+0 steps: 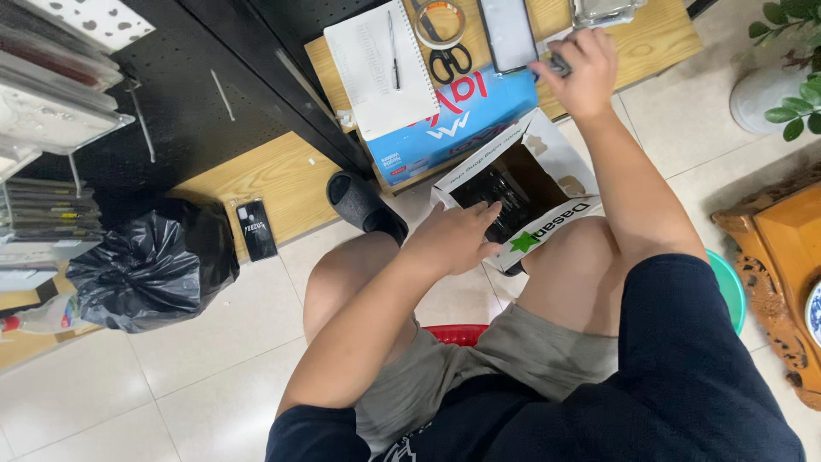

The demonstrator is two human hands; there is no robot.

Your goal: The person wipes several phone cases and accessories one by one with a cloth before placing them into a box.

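I sit on a red stool with an open white cardboard box (547, 162) resting between my knees. Its inside is dark, with something black in it that I cannot make out. My left hand (457, 235) lies on the box's near rim, fingers reaching into the opening. My right hand (581, 73) is stretched to the low wooden table (658, 38) and is closed around a small dark object (560, 64). A black phone (508, 32) lies just left of that hand.
On the table lie a spiral notebook (380, 73) with a pen, scissors (451, 62), a tape roll (440, 21) and a blue box (453, 124). A black bin bag (150, 261) sits at left. Potted plant (787, 77) and carved wooden furniture (774, 274) stand at right.
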